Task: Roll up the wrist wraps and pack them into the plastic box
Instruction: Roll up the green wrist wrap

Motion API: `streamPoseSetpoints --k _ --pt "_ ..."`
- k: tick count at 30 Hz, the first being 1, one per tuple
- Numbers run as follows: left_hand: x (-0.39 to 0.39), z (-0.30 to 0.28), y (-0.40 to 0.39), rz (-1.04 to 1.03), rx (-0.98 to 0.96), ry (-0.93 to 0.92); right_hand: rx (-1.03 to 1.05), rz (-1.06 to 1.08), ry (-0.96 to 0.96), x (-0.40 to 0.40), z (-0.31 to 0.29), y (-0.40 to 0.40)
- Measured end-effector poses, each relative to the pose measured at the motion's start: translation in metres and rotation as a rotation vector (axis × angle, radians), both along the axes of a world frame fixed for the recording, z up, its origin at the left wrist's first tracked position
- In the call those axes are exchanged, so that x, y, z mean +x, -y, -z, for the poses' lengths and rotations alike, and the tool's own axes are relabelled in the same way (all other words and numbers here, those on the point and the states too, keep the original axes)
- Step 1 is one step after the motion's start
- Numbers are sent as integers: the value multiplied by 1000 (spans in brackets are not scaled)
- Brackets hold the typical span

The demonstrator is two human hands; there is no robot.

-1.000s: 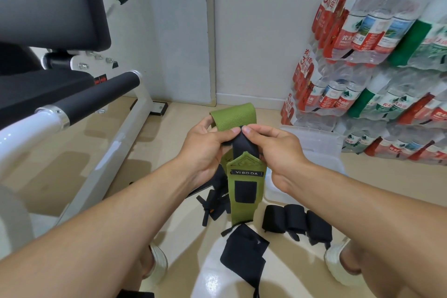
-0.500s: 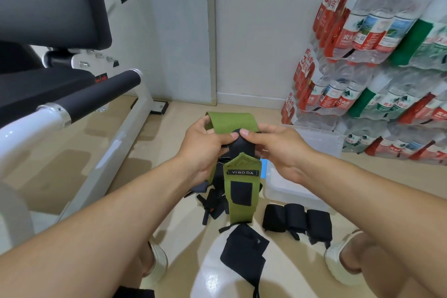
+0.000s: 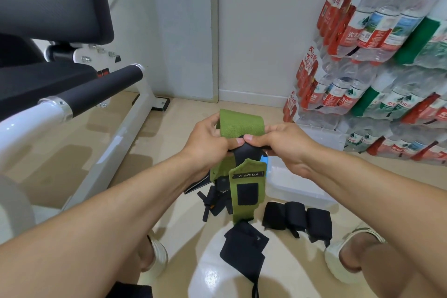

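Note:
Both hands hold a green wrist wrap (image 3: 240,124) in the air above the floor. My left hand (image 3: 208,140) pinches its left side and my right hand (image 3: 283,145) its right side, thumbs meeting on a black patch. The wrap's free end with a black label and black fastener square (image 3: 246,191) hangs down. Three rolled black wraps (image 3: 296,219) lie side by side on the floor below my right forearm. A flat black wrap (image 3: 243,249) lies nearer me. A tangle of black straps (image 3: 212,203) lies under my left wrist. The clear plastic box (image 3: 297,184) sits behind the rolls.
A white-framed gym bench with black pads (image 3: 72,94) fills the left side. Stacked packs of bottled water (image 3: 377,68) stand along the right wall. My feet in pale slippers (image 3: 348,251) rest on the tiled floor on both sides of the wraps.
The hands have drawn closer together and the green top fold has widened and flattened between them. The hanging end has shifted slightly right and lower.

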State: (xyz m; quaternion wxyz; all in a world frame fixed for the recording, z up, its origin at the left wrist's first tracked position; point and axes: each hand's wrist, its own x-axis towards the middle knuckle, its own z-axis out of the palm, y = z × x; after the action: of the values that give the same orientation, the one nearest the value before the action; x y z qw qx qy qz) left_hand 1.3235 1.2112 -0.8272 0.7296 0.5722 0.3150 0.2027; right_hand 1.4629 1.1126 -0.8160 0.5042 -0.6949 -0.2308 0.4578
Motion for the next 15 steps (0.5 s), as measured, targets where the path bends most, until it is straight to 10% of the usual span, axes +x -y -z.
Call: streamPoseSetpoints --k 4,10,15 --pt "0 1 2 -55 -51 14 50 -42 101 1 -3 5" --pt "-10 -16 -18 -27 -644 7 52 -329 179 4 -10 14" --pt "-9 -14 -22 -86 -650 -23 -28 -573 281 -5 -1 20"
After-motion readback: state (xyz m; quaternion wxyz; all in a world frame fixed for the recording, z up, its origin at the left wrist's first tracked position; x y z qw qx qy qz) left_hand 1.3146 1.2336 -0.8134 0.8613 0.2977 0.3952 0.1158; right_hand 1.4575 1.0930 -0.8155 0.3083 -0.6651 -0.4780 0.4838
